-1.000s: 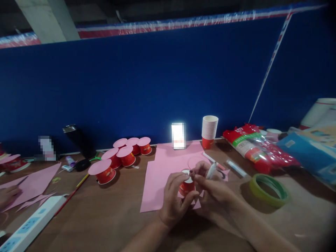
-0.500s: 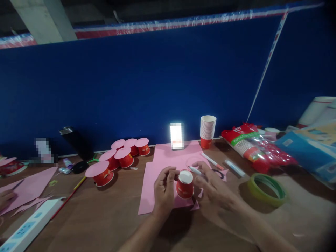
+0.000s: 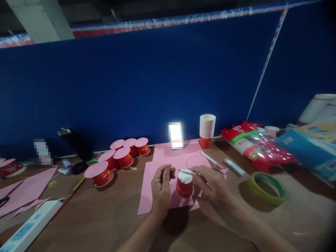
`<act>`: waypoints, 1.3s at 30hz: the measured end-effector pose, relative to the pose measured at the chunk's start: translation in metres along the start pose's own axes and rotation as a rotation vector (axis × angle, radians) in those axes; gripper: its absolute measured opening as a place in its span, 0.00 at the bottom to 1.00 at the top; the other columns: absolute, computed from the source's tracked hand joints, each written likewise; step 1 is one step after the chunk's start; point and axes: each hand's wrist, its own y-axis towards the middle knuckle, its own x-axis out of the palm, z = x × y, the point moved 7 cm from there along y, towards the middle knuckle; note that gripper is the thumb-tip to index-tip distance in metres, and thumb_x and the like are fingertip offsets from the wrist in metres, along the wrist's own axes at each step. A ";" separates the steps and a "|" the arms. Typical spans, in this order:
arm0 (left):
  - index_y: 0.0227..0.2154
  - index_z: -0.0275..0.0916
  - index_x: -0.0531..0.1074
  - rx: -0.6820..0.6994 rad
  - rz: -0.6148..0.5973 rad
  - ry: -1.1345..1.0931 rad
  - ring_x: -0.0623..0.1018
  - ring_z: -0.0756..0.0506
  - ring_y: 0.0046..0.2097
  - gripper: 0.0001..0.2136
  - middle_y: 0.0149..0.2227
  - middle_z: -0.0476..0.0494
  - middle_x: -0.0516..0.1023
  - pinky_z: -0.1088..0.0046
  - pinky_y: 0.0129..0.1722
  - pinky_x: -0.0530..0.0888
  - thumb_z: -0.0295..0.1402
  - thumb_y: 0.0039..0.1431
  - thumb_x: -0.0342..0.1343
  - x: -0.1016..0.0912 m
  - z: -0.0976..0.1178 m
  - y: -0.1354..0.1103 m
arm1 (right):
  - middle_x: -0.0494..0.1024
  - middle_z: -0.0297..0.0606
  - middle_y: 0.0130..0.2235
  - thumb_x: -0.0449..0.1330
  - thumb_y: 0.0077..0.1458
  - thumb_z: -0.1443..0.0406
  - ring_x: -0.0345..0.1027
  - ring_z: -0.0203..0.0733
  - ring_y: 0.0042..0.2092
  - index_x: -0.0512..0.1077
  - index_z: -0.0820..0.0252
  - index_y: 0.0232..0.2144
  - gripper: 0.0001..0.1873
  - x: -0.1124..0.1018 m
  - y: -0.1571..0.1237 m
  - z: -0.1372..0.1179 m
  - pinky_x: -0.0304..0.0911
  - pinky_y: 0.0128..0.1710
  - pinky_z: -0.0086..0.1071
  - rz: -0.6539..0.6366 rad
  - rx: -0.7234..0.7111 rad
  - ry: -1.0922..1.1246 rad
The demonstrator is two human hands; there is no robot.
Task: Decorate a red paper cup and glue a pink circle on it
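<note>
An upside-down red paper cup (image 3: 184,188) stands on pink paper (image 3: 147,189), its white base facing up with a whitish smear. My right hand (image 3: 214,183) is closed around a slim white pen-shaped tube (image 3: 187,172), whose pointed tip lies over the cup's base. Whether it touches the base is unclear. Just left of the cup, my left hand (image 3: 162,185) has its fingers curled in against the thumb, apart from the cup; anything inside them is hidden. Behind my right hand, a circle outline (image 3: 195,161) shows on the paper.
Several red cups with pink discs (image 3: 122,153) stand at left. A stack of paper cups (image 3: 207,129), a red bag of cups (image 3: 252,147), a tape roll (image 3: 267,190) and a marker (image 3: 212,160) are at right. A power strip (image 3: 31,224) lies front left.
My right hand has swung the tube left, bringing its tip over the cup's base. My left hand has drawn slightly away from the cup. Another person's hand has left the far left.
</note>
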 end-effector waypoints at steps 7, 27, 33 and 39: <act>0.40 0.37 0.71 0.026 -0.031 0.072 0.74 0.50 0.34 0.11 0.35 0.44 0.77 0.74 0.36 0.73 0.39 0.63 0.50 0.004 0.003 -0.003 | 0.78 0.37 0.38 0.50 0.63 0.66 0.71 0.41 0.40 0.71 0.56 0.43 0.11 -0.002 -0.001 0.001 0.63 0.41 0.33 0.052 -0.070 -0.018; 0.40 0.39 0.72 0.100 -0.130 0.245 0.76 0.49 0.35 0.09 0.35 0.46 0.79 0.75 0.38 0.73 0.36 0.63 0.50 0.013 0.009 -0.008 | 0.78 0.36 0.37 0.56 0.59 0.67 0.70 0.40 0.38 0.72 0.54 0.45 0.12 0.001 -0.001 -0.001 0.62 0.37 0.31 0.040 -0.099 -0.070; 0.40 0.39 0.73 0.120 -0.155 0.255 0.76 0.49 0.35 0.09 0.35 0.46 0.79 0.75 0.37 0.73 0.35 0.63 0.50 0.013 0.010 -0.010 | 0.78 0.38 0.35 0.55 0.61 0.66 0.71 0.40 0.36 0.74 0.55 0.44 0.11 0.000 -0.004 -0.002 0.64 0.35 0.31 0.092 -0.127 -0.097; 0.39 0.41 0.73 0.240 -0.181 0.340 0.75 0.51 0.34 0.07 0.35 0.48 0.77 0.77 0.36 0.72 0.32 0.63 0.50 0.012 0.017 -0.008 | 0.79 0.40 0.36 0.54 0.61 0.67 0.72 0.42 0.37 0.74 0.55 0.47 0.14 0.003 -0.004 -0.006 0.67 0.37 0.34 0.088 -0.192 -0.086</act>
